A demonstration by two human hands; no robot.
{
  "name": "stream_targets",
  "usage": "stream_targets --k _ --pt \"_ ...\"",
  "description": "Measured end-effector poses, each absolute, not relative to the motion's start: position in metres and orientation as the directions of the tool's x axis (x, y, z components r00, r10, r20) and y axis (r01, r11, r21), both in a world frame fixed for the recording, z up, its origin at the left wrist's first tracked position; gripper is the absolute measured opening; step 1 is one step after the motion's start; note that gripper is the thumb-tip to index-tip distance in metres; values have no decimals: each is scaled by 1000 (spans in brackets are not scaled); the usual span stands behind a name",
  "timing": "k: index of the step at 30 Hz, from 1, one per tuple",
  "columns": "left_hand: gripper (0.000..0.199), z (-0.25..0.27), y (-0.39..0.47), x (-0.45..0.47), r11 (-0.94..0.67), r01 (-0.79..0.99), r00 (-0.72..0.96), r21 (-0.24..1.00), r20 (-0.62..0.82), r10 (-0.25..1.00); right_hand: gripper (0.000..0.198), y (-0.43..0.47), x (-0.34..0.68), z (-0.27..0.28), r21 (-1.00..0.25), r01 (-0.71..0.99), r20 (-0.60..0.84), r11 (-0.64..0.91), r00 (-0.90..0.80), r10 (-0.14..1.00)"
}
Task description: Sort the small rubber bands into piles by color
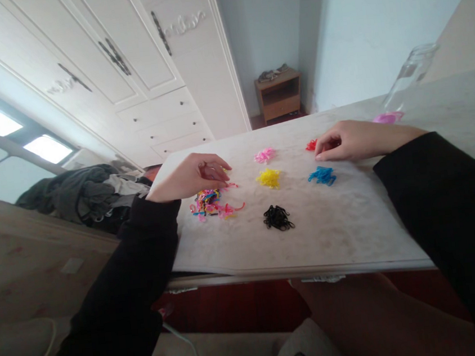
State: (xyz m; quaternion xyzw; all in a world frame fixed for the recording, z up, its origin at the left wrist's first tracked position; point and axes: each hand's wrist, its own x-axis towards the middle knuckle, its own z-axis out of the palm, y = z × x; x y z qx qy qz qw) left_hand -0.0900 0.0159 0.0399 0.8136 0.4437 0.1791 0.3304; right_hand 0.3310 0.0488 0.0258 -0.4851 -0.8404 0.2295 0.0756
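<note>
My left hand [195, 175] hovers at the upper edge of a mixed-colour pile of small rubber bands [209, 202]. Its fingers are curved, with a gap between thumb and forefinger. My right hand [344, 139] rests by the red rubber bands [311, 145], partly covering them. The right thumb and fingers are pinched together, and whatever is between them is hidden. Single-colour piles lie between and below the hands: pink rubber bands [264, 155], yellow rubber bands [269, 178], blue rubber bands [322, 176] and black rubber bands [278, 218].
The pale table [236, 249] has its near edge just in front of my legs. A clear glass bottle [407, 78] stands at the far right, with a pink object [389, 118] by its base. Beyond are a white wardrobe [147, 85], a small wooden cabinet [280, 95] and heaped clothes [82, 194].
</note>
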Motion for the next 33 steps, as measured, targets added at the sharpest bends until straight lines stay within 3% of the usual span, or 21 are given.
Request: stream_targets --k 16,22,25,33 --pt "29 26 9 -61 -452 563 519 692 130 845 34 47 329 27 -472 782 -96 406 -504 858" --pt "22 31 12 -65 -558 661 559 502 168 812 32 44 327 30 -467 792 -114 393 -494 862" --pt "24 31 15 -67 -580 695 591 425 122 797 33 45 328 30 -466 790 -108 399 -498 860" --pt "18 23 14 -63 -586 644 619 492 115 777 33 52 332 25 -424 782 -15 457 -511 860"
